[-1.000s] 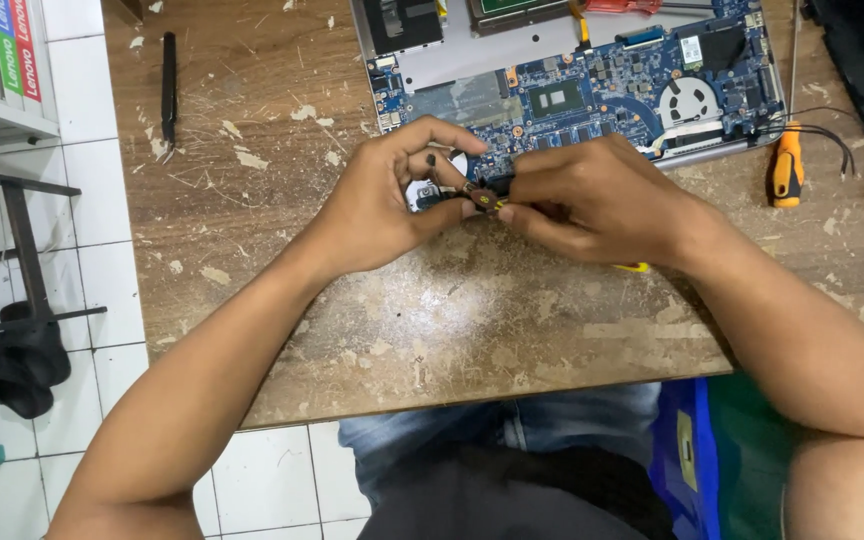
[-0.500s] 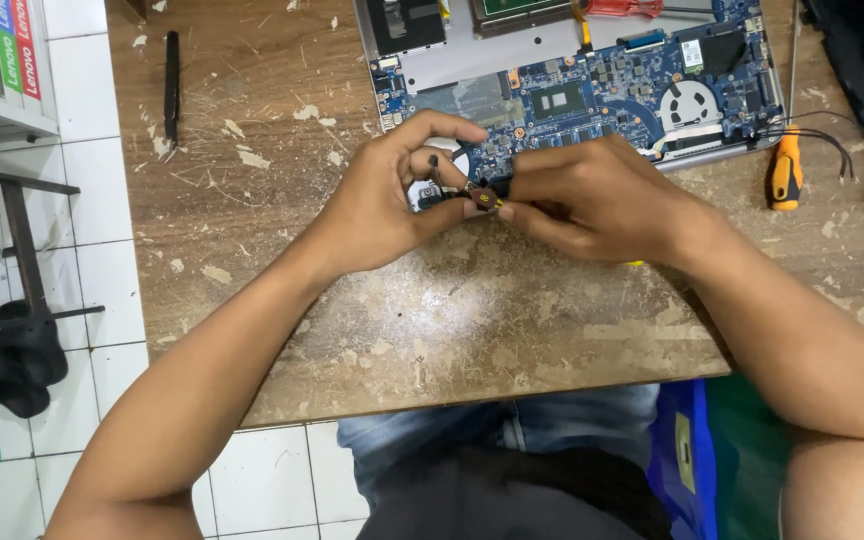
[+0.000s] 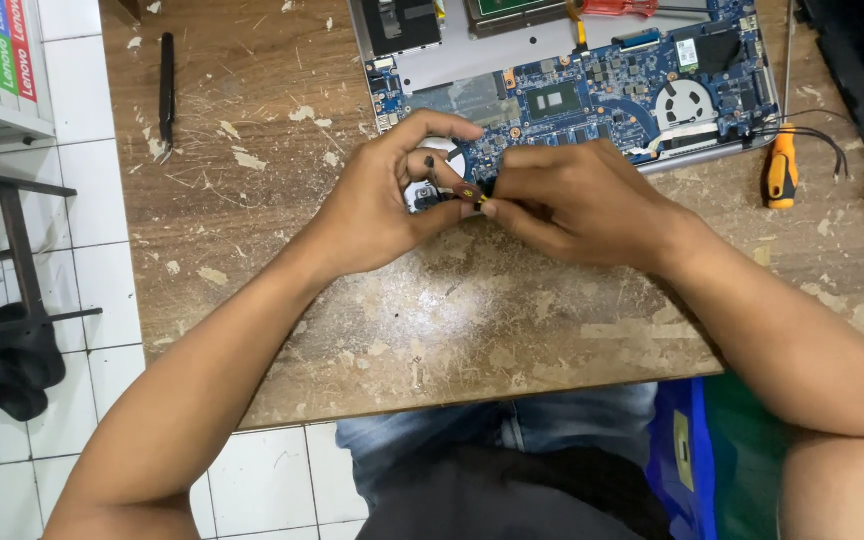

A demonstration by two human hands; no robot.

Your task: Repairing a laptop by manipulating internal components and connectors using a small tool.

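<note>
Both hands meet at the front edge of the opened laptop on the worn wooden surface. The left hand curls around a small metal part; the right hand pinches a small screwdriver against it.

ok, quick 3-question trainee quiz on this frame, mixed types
1. True or false: the orange-handled screwdriver lies on the worn wooden table, untouched.
2. Which hand pinches the small black part: A left hand, B right hand, C both?
3. Fill in: the opened laptop's blue circuit board lies ___ the hands, towards the table's far edge.

Key: 1 true; 2 C; 3 beyond.
</note>
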